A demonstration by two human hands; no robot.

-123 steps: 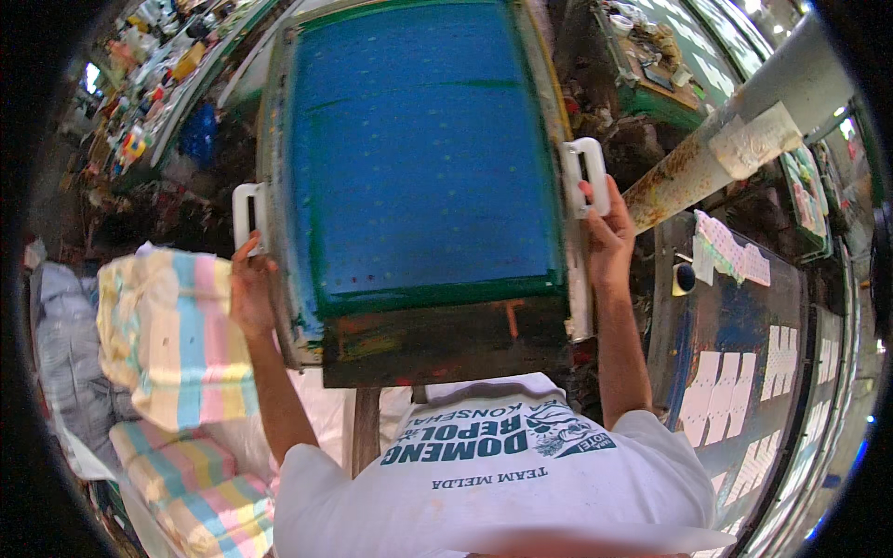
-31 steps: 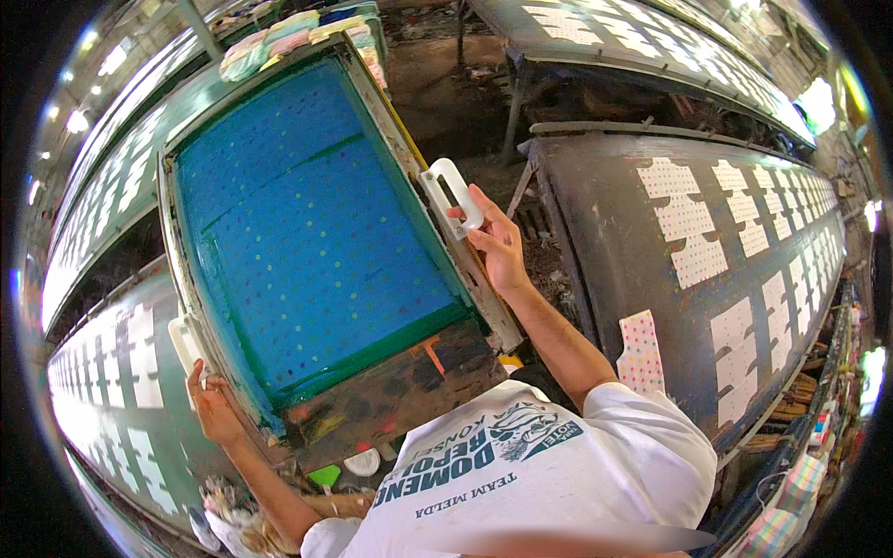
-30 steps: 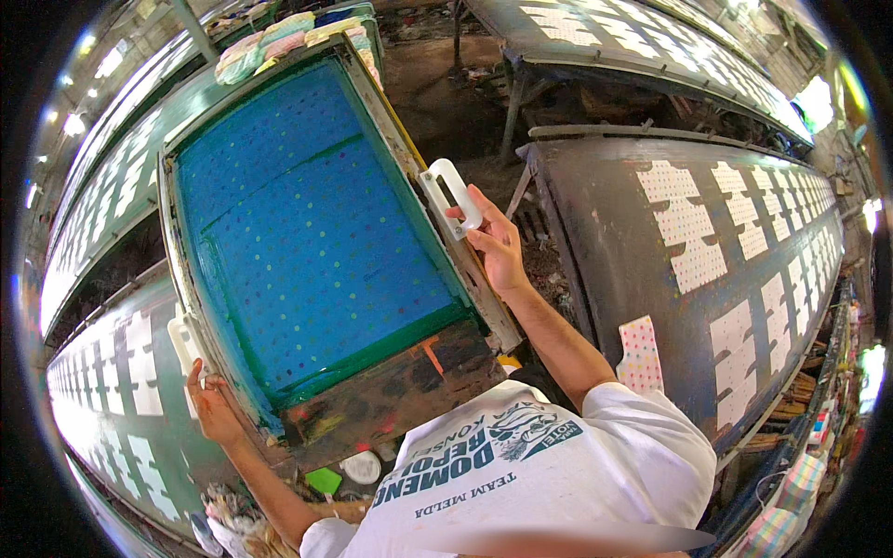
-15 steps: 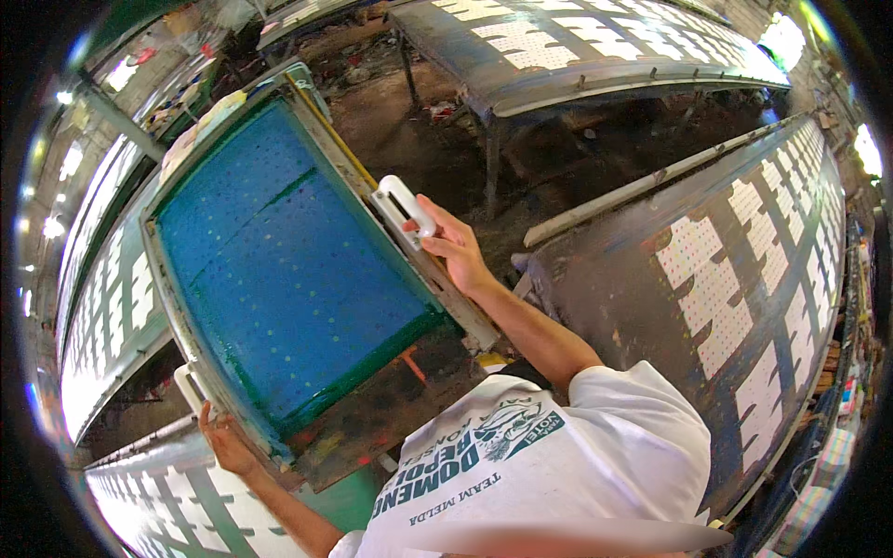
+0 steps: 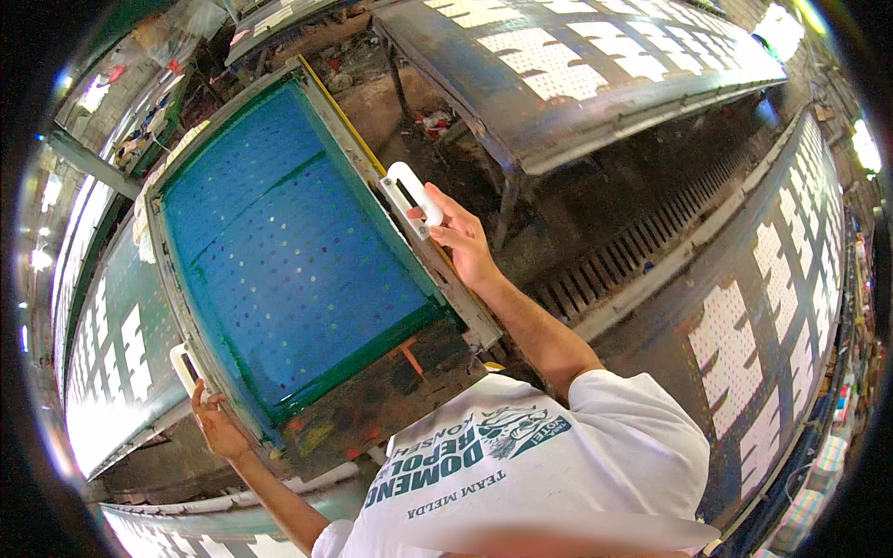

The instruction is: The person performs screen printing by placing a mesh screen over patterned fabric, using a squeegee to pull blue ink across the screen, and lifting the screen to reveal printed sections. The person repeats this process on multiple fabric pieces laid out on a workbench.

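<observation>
A large screen printing frame [image 5: 488, 327] tilts across the space before me, its blue mesh [image 5: 288, 242] speckled with small dots and bordered in green. My left hand [image 5: 216, 426] is closed at the lower end of a white handle [image 5: 182, 365] on the frame's left side. On the right side, my right hand [image 5: 462, 244] has its fingers curled around the lower part of a second white handle [image 5: 406, 182]. The frame's near end, a dark stained strip [image 5: 372, 400] with an orange mark, lies close to my white shirt.
Long printing tables [image 5: 642, 358] carrying rows of white dotted cut fabric pieces stand at the right. Another such table [image 5: 474, 116] is at the far right, and a green one [image 5: 116, 265] at the left. Dark slats [image 5: 623, 265] show between the right-hand tables; litter lies on the floor.
The tables and floor have shifted in view around me, and the dark slats on the right have appeared. Both hands keep their hold on the frame's handles.
</observation>
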